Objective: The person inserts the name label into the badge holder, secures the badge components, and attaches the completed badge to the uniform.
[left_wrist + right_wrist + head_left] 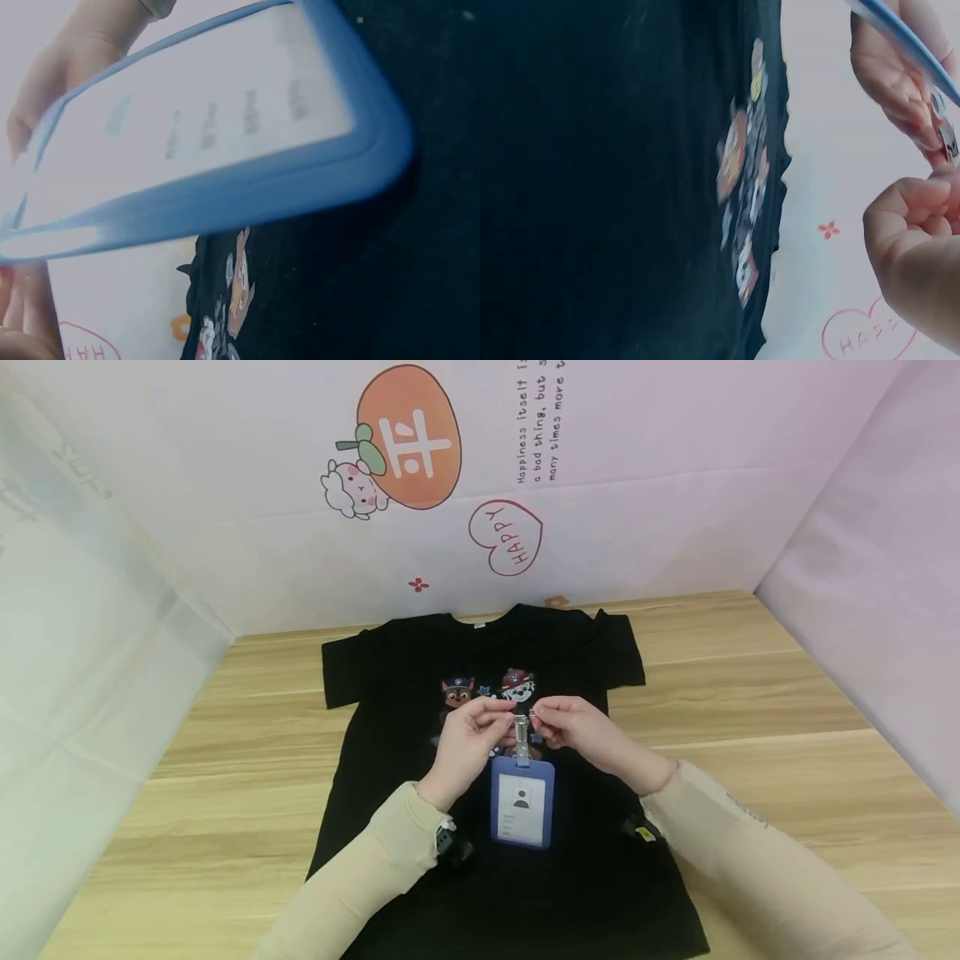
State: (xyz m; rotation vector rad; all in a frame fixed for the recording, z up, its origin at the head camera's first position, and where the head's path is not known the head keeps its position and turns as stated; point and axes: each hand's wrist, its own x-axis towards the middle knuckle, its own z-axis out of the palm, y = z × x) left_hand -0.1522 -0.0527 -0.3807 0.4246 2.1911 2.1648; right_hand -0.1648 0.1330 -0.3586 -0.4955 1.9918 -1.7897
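A blue badge holder point(522, 843) with a white card hangs by a clear strap from a metal clip point(521, 727), above the black T-shirt point(390, 760). My left hand point(472, 739) pinches the top of the clip from the left. From the right, my right hand point(573, 727) pinches a thin metal part at the clip's top; the fingertips hide most of it. The badge holder point(225, 202) fills much of the left wrist view, tilted. In the right wrist view the clip point(948, 136) shows between the left hand point(892, 82) and the right hand point(922, 240).
The shirt lies spread on a wood-grain table point(225, 777), its collar toward the back wall and a cartoon dog print point(457, 692) on its chest. White printed cloth point(637, 485) hangs at the back, with more cloth along both sides.
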